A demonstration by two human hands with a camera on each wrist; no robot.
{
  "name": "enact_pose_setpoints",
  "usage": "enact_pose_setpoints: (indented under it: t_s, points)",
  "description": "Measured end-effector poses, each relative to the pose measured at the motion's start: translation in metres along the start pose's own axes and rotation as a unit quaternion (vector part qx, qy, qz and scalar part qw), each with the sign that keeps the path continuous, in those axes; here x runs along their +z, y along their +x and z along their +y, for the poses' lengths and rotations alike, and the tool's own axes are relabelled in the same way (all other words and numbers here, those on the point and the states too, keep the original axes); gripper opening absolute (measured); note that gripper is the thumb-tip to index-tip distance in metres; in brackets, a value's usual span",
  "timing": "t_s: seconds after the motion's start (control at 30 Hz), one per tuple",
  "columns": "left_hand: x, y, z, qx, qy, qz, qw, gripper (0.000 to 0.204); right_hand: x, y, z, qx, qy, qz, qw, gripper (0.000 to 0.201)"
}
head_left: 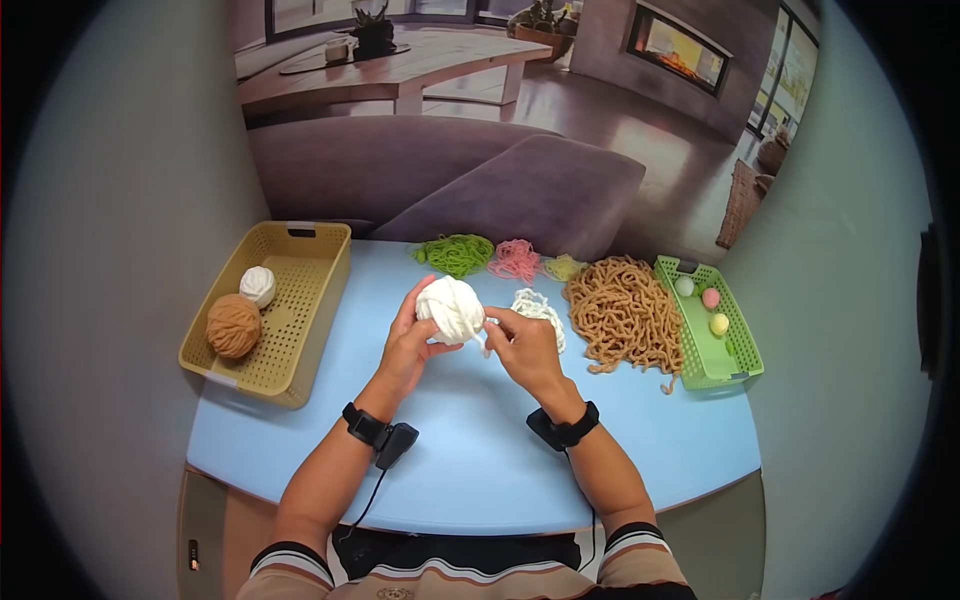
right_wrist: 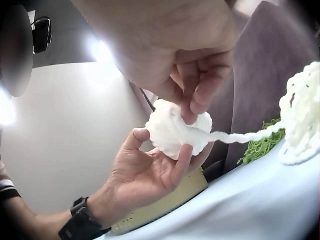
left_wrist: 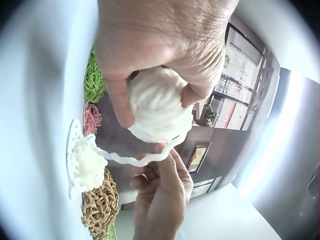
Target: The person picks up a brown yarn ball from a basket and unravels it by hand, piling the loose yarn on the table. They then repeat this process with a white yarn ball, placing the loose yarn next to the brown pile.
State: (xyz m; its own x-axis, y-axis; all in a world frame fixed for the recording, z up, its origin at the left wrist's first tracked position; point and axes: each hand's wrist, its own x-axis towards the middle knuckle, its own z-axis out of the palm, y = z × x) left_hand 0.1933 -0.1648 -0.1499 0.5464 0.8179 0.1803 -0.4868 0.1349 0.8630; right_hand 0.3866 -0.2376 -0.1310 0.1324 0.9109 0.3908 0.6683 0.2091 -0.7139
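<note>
A thick white yarn ball (head_left: 449, 309) is held up over the blue table by my left hand (head_left: 404, 345), whose thumb and fingers curl round its sides. Close at the ball's right side, my right hand (head_left: 527, 349) pinches the white strand (left_wrist: 135, 161) between thumb and fingertips. In the left wrist view that strand runs from the ball down to a loose white yarn heap (left_wrist: 86, 159). The same heap lies behind my right hand in the head view, partly hidden by it.
At left, a tan basket (head_left: 321, 311) holds a brown yarn ball (head_left: 234, 326) and a small white ball (head_left: 257, 287). Green yarn (head_left: 458, 255), pink yarn (head_left: 515, 261) and pale yellow yarn (head_left: 563, 268) lie along the back. Right are a brown yarn heap (head_left: 625, 312) and a green basket (head_left: 742, 346) with small balls.
</note>
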Motion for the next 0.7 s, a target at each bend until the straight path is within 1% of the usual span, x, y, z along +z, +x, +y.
enact_pose_setpoints:
  t_s: [0.1, 0.2, 0.33, 0.4, 0.5, 0.53, 0.57, 0.6, 0.63, 0.7]
  points:
    - [0.001, 0.001, -0.003, -0.014, 0.014, 0.002, 1.000, 0.074, -0.007, -0.001, -0.018, -0.074, -0.065, 0.075, 0.992, 0.032]
    - [0.003, 0.001, -0.005, -0.016, 0.036, -0.002, 0.999, 0.074, -0.010, -0.003, -0.039, -0.076, -0.051, 0.102, 0.991, 0.021]
    - [0.005, 0.000, -0.007, -0.019, 0.075, -0.025, 0.997, 0.075, -0.005, -0.003, -0.030, -0.115, -0.079, 0.137, 0.981, 0.017]
    - [0.008, -0.002, -0.006, -0.014, 0.078, -0.049, 0.996, 0.077, -0.004, -0.002, -0.024, -0.140, -0.081, 0.147, 0.976, 0.014]
    - [0.012, -0.007, -0.003, -0.016, 0.073, -0.075, 0.994, 0.078, -0.007, 0.001, -0.015, -0.149, -0.033, 0.150, 0.977, 0.010]
    - [0.012, -0.007, -0.002, -0.019, 0.071, -0.084, 0.994, 0.079, -0.008, 0.003, -0.013, -0.073, 0.074, 0.127, 0.986, 0.009]
    - [0.010, -0.007, -0.002, -0.023, 0.077, -0.092, 0.992, 0.078, -0.010, 0.004, -0.010, 0.005, 0.179, 0.101, 0.979, 0.009]
    - [0.008, -0.005, -0.004, -0.028, 0.083, -0.102, 0.991, 0.078, -0.014, 0.006, -0.008, 0.084, 0.280, 0.076, 0.953, 0.009]
    - [0.006, -0.004, -0.005, -0.033, 0.089, -0.113, 0.989, 0.078, -0.020, 0.008, -0.010, 0.097, 0.314, 0.049, 0.943, 0.014]
    - [0.005, -0.003, -0.008, -0.030, 0.062, -0.114, 0.991, 0.072, -0.024, 0.011, -0.006, 0.138, 0.375, 0.049, 0.915, 0.017]
